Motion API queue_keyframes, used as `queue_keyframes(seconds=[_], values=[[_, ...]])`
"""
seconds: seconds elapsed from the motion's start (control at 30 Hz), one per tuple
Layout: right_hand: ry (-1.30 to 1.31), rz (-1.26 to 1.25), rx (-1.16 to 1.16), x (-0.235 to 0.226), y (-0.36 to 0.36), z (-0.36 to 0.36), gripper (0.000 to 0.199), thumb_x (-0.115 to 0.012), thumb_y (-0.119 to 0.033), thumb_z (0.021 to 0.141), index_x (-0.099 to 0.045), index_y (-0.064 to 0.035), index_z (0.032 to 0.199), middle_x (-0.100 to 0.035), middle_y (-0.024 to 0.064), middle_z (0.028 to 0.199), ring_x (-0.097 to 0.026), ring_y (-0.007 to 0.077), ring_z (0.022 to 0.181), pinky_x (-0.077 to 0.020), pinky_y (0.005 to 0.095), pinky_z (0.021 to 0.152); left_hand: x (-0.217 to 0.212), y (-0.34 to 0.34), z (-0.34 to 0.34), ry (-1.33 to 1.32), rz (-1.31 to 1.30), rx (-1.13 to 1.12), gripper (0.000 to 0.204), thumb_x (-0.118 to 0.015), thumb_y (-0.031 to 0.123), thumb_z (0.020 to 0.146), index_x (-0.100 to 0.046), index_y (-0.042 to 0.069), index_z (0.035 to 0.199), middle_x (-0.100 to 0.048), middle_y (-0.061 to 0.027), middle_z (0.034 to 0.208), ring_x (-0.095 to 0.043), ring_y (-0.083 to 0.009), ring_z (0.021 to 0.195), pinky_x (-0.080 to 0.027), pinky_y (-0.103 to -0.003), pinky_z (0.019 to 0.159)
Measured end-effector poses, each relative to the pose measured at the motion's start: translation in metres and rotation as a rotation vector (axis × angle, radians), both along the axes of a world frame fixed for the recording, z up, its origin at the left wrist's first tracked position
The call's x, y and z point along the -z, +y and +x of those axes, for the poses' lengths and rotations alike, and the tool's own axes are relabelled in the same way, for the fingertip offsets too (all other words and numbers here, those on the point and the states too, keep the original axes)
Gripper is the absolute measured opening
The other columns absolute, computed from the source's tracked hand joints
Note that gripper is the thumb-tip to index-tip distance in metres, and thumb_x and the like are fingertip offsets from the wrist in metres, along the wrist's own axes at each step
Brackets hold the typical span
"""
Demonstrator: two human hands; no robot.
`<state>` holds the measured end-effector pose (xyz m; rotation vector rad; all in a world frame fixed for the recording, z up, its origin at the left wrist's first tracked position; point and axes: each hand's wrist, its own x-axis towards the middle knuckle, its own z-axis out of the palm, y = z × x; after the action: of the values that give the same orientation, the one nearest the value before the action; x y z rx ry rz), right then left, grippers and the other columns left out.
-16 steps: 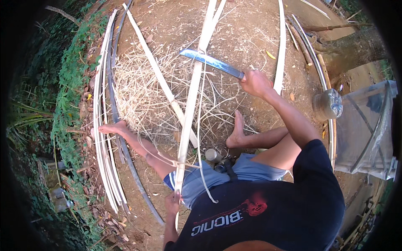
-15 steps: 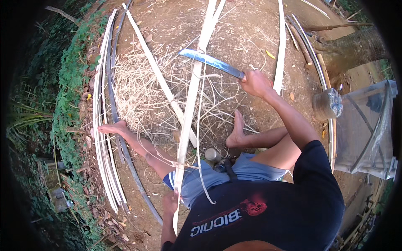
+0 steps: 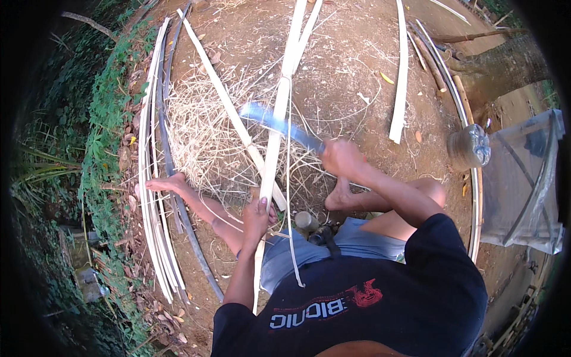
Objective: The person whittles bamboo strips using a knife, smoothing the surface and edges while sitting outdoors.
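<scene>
My left hand (image 3: 259, 217) is wrapped round a long pale bamboo strip (image 3: 273, 146), which runs from my left side up past the top of the view. My right hand (image 3: 344, 160) grips the handle of a machete (image 3: 300, 138). Its blade, smeared by motion, crosses the strip above my left hand; whether it touches cannot be told. A thin peeled sliver (image 3: 290, 208) hangs from the strip down to my shirt. Another bamboo piece (image 3: 223, 98) slants under the held strip.
A heap of shavings (image 3: 199, 128) lies between my spread legs. Long strips (image 3: 151, 196) and a dark pole (image 3: 189, 238) lie at the left, another strip (image 3: 399, 77) at the right. A plastic bottle (image 3: 470, 147) is beside a clear plastic-covered frame (image 3: 517, 178). A tree trunk (image 3: 505, 65) stands behind.
My left hand has moved up along the strip, away from my body. My right hand has drawn the machete nearer and to the left.
</scene>
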<state>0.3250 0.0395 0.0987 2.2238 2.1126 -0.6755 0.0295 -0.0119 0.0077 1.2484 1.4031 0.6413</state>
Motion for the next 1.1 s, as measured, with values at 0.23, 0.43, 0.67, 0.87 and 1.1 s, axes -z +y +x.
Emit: queue_keyframes(seconds=[0.23, 0.43, 0.67, 0.87, 1.1], values=[[-0.16, 0.085, -0.111, -0.005, 0.041, 0.045, 0.027, -0.055, -0.025, 0.086, -0.069, -0.0017, 0.089, -0.069, 0.0229, 0.082, -0.069, 0.0405, 0.076, -0.0551, 0.0493, 0.072, -0.008, -0.037, 0.007, 0.152, 0.007, -0.092, 0.034, -0.043, 0.024, 0.103, -0.059, -0.001, 0.087, -0.057, -0.0057, 0.055, -0.055, -0.0127, 0.045, -0.044, -0.03, 0.042], [-0.296, 0.115, -0.472, -0.029, 0.012, 0.007, 0.022, -0.058, -0.021, 0.083, -0.067, -0.0042, 0.093, -0.068, 0.0196, 0.072, -0.07, 0.03, 0.069, -0.0546, 0.0465, 0.061, -0.012, -0.036, -0.005, 0.145, -0.007, -0.137, 0.029, -0.046, 0.021, 0.102, -0.059, -0.001, 0.088, -0.056, -0.0059, 0.056, -0.054, -0.0127, 0.044, -0.042, -0.029, 0.041], [-0.01, 0.248, 0.116, -0.008, 0.085, 0.07, 0.024, -0.05, -0.017, 0.088, -0.063, 0.0006, 0.097, -0.062, 0.0091, 0.06, -0.062, 0.0194, 0.054, -0.0524, 0.0411, 0.048, -0.005, -0.05, -0.003, 0.143, -0.035, -0.08, 0.029, -0.046, 0.021, 0.102, -0.06, -0.001, 0.089, -0.06, -0.007, 0.058, -0.055, -0.0121, 0.046, -0.044, -0.029, 0.044], [-0.405, -0.094, -0.495, -0.04, 0.035, 0.018, 0.031, -0.048, -0.027, 0.089, -0.067, -0.003, 0.095, -0.068, 0.0199, 0.077, -0.069, 0.033, 0.07, -0.0567, 0.0459, 0.065, -0.004, -0.073, -0.029, 0.202, -0.017, -0.107, 0.028, -0.046, 0.02, 0.101, -0.061, -0.001, 0.089, -0.059, -0.0061, 0.057, -0.056, -0.0123, 0.045, -0.045, -0.029, 0.044], [-0.076, 0.062, 0.172, -0.032, 0.113, 0.112, 0.025, -0.052, -0.024, 0.089, -0.068, -0.005, 0.092, -0.066, 0.0172, 0.075, -0.065, 0.0251, 0.063, -0.0553, 0.0418, 0.061, -0.011, -0.09, -0.032, 0.214, -0.017, -0.086, 0.024, -0.049, 0.016, 0.1, -0.06, -0.001, 0.087, -0.059, -0.0061, 0.055, -0.056, -0.0117, 0.043, -0.044, -0.027, 0.043]])
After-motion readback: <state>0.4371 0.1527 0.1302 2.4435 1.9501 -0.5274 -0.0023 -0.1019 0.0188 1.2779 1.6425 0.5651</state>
